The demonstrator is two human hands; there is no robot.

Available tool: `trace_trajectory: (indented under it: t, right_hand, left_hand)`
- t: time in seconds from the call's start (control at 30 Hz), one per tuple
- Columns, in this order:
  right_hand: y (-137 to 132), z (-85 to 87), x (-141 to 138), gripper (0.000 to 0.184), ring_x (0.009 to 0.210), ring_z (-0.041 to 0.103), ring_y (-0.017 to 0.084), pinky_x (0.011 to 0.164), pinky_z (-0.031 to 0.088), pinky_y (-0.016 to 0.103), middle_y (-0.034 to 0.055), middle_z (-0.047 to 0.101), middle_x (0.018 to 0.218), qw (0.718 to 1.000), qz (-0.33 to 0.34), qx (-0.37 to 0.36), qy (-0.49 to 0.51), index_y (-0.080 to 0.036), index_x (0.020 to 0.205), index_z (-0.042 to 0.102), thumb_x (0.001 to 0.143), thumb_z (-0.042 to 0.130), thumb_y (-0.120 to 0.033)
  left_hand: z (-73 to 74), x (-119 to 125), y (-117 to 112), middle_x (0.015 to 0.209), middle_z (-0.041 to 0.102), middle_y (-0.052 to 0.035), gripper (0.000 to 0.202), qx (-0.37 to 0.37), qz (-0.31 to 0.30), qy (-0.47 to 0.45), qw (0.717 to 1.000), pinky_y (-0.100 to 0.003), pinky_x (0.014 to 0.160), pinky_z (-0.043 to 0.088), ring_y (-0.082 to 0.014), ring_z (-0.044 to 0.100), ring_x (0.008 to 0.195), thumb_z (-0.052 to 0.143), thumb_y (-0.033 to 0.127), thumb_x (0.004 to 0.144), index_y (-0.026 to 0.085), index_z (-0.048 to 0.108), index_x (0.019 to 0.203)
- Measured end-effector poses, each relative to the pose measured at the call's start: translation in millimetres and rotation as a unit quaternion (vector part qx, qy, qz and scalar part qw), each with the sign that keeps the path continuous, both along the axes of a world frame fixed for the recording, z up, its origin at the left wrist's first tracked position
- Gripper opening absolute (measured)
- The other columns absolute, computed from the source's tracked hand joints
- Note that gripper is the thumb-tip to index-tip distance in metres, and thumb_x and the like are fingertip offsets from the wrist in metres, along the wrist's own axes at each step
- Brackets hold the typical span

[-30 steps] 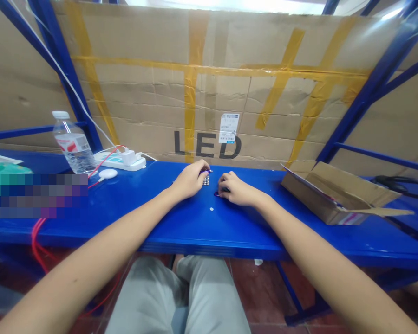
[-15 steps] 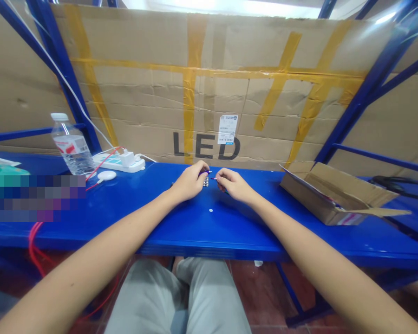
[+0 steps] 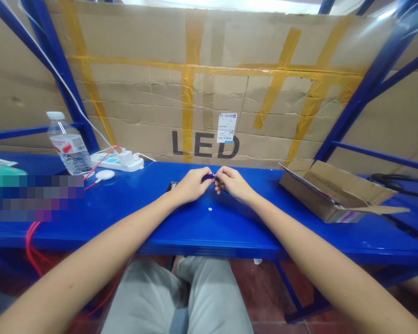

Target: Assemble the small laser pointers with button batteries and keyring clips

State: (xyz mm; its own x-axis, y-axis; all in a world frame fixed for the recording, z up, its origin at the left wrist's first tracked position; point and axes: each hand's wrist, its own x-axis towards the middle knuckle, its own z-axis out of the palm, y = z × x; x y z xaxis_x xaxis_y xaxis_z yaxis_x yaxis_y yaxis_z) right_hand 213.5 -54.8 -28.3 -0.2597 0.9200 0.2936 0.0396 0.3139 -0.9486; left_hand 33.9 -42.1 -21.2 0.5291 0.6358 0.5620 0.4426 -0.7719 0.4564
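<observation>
My left hand is closed on a slim purple pen-like tube, which points right. My right hand pinches a small metal-tipped piece against the end of that tube, just above the blue table. The fingertips of both hands nearly meet, so the exact joint is hidden. A thin dark green length shows under the right fingers; I cannot tell whether it belongs to the held piece. Partly behind my left wrist lies a small dark item with silvery parts.
An open cardboard box stands at the right. At left are a water bottle, a white power strip, a round white puck and red cables. A large cardboard panel rises behind the table between blue posts.
My hands have come together: the two held pieces were apart and now meet. The rows of small silvery parts seen between the hands are now covered. The view has shifted slightly.
</observation>
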Motion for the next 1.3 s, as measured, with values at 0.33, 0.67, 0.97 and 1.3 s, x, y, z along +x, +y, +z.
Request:
trace_trajectory:
  t: [0.33,0.67,0.97,1.3]
  right_hand:
    - [-6.8,3.5,-3.6,0.027,0.050,0.031,0.007,0.049,0.034,0.023,-0.0086,0.037,0.055,0.997,0.018,-0.051,0.060,-0.022,0.073,0.042,0.076,0.066,-0.033]
    - [7.4,-9.6,5.2,0.018,0.048,0.042,0.012,0.049,0.037,0.026,-0.0066,0.042,0.054,0.991,-0.061,0.059,-0.100,-0.024,0.077,0.041,0.085,0.053,-0.034]
    - [1.3,-2.4,6.5,0.013,0.062,0.046,0.015,0.060,0.037,0.028,-0.0037,0.048,0.062,0.967,-0.103,0.140,-0.187,-0.023,0.075,0.041,0.087,0.045,-0.026]
    - [2.2,-5.1,5.6,0.014,0.070,0.051,0.019,0.067,0.036,0.031,0.0026,0.055,0.075,0.915,-0.142,0.232,-0.299,-0.024,0.079,0.039,0.092,0.039,-0.023]
  left_hand:
    - [-1.6,0.9,2.5,0.081,0.067,-0.0017,0.011,0.010,-0.002,-0.009,1.000,-0.029,0.071,0.043,-0.0166,0.060,0.075,0.053,0.024,0.090,0.018,0.059,0.083]
    - [1.4,0.6,-4.1,0.094,0.070,-0.0057,0.016,0.009,0.014,0.030,0.999,-0.033,0.075,0.049,-0.0212,0.065,0.086,0.055,0.032,0.093,0.020,0.059,0.103]
    - [3.2,-1.5,-4.2,0.097,0.066,-0.0125,0.024,0.202,0.060,0.144,0.967,-0.040,0.089,0.046,-0.0255,0.060,0.096,0.044,0.026,0.099,0.015,0.064,0.102]
    - [0.0,4.5,-8.3,0.084,0.062,-0.0099,0.026,0.229,0.119,0.151,0.954,-0.034,0.075,0.047,-0.0218,0.059,0.081,0.049,0.028,0.097,0.016,0.072,0.092]
